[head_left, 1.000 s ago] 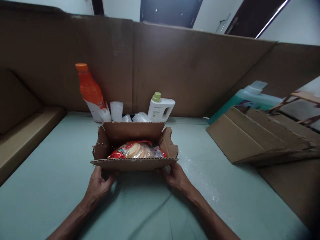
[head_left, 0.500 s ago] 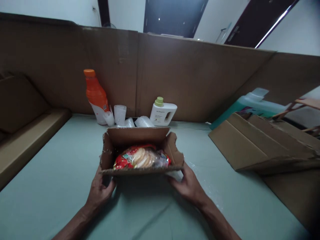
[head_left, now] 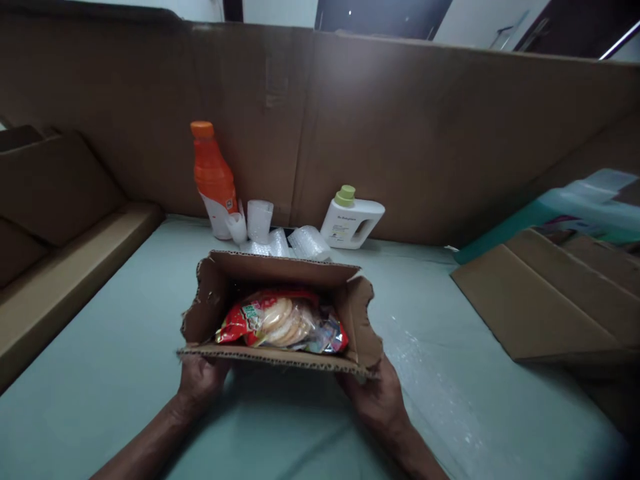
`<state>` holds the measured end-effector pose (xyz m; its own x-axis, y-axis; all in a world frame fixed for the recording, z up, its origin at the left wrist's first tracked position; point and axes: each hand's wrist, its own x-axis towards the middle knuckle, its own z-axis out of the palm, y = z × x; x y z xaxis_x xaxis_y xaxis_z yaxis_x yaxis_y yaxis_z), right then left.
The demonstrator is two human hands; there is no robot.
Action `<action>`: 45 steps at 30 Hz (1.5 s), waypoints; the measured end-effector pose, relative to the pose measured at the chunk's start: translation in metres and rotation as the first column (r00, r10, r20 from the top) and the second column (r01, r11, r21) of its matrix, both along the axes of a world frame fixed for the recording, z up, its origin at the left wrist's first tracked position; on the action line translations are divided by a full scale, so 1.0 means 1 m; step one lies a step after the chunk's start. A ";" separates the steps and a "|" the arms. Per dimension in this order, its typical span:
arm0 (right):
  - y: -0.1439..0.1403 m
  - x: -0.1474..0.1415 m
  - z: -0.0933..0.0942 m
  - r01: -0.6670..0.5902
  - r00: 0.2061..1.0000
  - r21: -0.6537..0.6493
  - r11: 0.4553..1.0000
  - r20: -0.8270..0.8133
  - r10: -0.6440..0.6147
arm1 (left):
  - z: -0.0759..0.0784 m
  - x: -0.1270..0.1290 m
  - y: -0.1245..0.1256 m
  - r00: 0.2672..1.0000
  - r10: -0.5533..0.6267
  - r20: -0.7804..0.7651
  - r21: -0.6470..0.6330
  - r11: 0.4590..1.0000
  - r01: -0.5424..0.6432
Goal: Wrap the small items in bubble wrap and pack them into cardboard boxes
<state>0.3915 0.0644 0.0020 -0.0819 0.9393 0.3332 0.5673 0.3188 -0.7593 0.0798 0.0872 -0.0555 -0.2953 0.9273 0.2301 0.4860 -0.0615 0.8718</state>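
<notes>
Box (head_left: 280, 320) now tilts, its right side nearer. Left hand (head_left: 200, 380) and right hand (head_left: 375, 393) grip its near corners. Judged light, floppy; support underneath.

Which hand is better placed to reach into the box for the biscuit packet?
Probably the right hand: it grips the cardboard box at the lower corner, beside the biscuit packet. The left hand sits under the front edge.
</notes>
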 end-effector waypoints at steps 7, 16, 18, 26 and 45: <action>0.018 0.005 0.025 0.085 0.996 0.005 0.996 -0.017 -0.085 | 0.026 0.016 0.007 0.989 -0.146 0.018 -0.018 0.989 0.146; -0.052 0.090 0.006 0.198 0.862 -0.076 0.977 0.488 -0.137 | 0.027 0.025 0.008 0.983 -0.182 -0.001 -0.033 0.983 0.182; -0.063 0.089 -0.003 0.214 0.775 -0.029 0.976 0.614 -0.152 | 0.026 0.026 0.008 0.982 -0.191 -0.010 -0.029 0.981 0.190; -0.072 0.096 -0.001 0.261 0.626 0.082 0.962 0.744 -0.234 | 0.037 0.041 0.015 0.985 -0.166 -0.041 -0.061 0.985 0.163; -0.093 0.077 0.041 0.158 0.751 -0.381 0.911 -0.552 -0.361 | 0.042 0.104 -0.070 0.816 -0.275 0.509 -0.168 0.898 0.408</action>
<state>0.4689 -0.0288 0.0432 0.3000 0.9517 -0.0654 -0.0099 -0.0654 -0.9978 0.1835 0.0173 -0.0134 0.0426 0.9928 -0.1124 0.0131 0.1119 0.9936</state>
